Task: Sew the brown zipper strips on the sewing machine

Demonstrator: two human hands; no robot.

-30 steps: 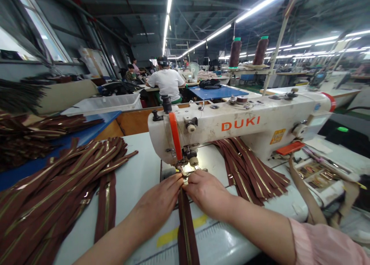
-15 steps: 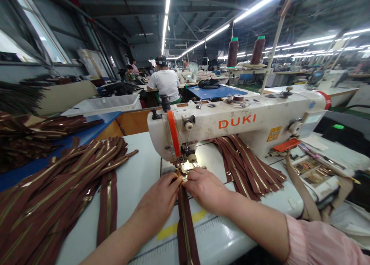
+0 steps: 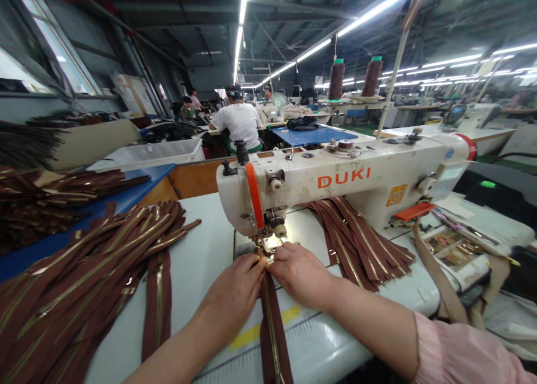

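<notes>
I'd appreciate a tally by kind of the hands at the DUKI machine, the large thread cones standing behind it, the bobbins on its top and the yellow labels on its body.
Hands: 2 (left hand, right hand)
Thread cones: 2
Bobbin: 1
Yellow label: 1
Total: 6

Head-height view, forward and down (hands close).

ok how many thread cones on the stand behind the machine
2: the left cone and the right cone, side by side on the stand. None seems hidden there.
</notes>
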